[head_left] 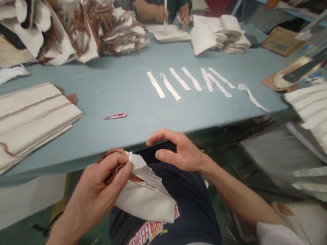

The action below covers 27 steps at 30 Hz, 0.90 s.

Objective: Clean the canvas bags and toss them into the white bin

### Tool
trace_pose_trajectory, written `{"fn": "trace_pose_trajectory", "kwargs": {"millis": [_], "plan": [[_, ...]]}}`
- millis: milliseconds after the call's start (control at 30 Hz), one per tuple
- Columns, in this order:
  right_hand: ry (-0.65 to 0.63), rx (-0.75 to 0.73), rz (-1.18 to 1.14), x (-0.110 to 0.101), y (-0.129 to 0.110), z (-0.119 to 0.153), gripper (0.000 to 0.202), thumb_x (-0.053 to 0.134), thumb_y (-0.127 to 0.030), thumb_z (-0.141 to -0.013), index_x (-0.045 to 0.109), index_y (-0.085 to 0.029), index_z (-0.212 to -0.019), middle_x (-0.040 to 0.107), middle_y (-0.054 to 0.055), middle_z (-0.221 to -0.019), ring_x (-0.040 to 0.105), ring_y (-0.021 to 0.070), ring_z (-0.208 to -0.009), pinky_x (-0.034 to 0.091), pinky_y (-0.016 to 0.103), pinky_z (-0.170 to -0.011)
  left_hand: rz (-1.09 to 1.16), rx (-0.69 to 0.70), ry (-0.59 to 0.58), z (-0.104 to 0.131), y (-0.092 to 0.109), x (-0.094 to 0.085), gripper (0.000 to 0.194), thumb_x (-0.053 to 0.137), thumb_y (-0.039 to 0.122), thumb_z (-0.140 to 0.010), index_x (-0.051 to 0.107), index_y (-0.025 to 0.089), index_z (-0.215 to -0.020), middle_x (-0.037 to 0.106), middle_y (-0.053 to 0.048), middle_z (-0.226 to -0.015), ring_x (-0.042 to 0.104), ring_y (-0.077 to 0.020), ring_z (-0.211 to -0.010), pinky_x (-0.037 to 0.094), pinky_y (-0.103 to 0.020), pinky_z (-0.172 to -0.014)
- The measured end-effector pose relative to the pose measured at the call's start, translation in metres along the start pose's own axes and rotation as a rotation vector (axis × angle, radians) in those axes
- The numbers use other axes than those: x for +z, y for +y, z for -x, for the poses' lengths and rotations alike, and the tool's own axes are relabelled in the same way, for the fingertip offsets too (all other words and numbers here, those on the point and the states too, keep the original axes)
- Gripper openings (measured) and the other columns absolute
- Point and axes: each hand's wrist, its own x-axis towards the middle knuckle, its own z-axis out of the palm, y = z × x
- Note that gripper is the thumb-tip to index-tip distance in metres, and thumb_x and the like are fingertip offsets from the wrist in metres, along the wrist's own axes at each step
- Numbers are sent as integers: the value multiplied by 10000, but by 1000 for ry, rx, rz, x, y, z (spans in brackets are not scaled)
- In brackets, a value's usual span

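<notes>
My left hand (109, 180) pinches the upper end of a cream fabric piece (150, 200) with brown strips and a white edge, which hangs down over my lap. Just right of it, my right hand (178, 149) is raised at the table's front edge, thumb and fingers apart, holding nothing. Pink thread snips (116, 116) lie on the blue-green table (102, 85) beyond my left hand. Farther back and to the right, several white strips (167, 86) are spread out in a loose row.
A folded stack of cream fabric (35, 115) lies on the left. Piles of cream and brown pieces (89, 30) fill the back left. A co-worker's hands (163, 15) are at the far side, beside folded cream pieces (209, 32). A cardboard box (282, 41) stands back right.
</notes>
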Motion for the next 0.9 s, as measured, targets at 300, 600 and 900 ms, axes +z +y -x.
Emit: {"fn": "trace_pose_trajectory", "kwargs": {"millis": [300, 600, 900], "plan": [[-252, -74, -347, 44, 8, -37, 229, 833, -326, -881, 657, -181, -905, 655, -29, -843, 598, 120, -791, 508, 271, -791, -93, 20, -15, 7, 9, -5, 256, 605, 291, -1035, 747, 248, -826, 776, 65, -660, 702, -105, -531, 508, -167, -541], [-152, -8, -283, 47, -9, -28, 234, 759, -358, -986, 635, -180, -899, 577, -70, -739, 463, 74, -617, 398, 209, -605, -97, 38, 30, 7, 5, -3, 210, 635, 279, -1004, 743, 249, -826, 794, 75, -683, 711, -91, -510, 491, -137, -502], [62, -287, 620, 57, -23, -7, 374, 499, -368, -1174, 713, -167, -942, 755, 26, -750, 610, 120, -599, 337, 281, -585, -148, 16, 99, 13, 0, 5, 174, 626, 295, -998, 763, 262, -894, 764, 64, -652, 662, -127, -473, 562, -206, -588]]}}
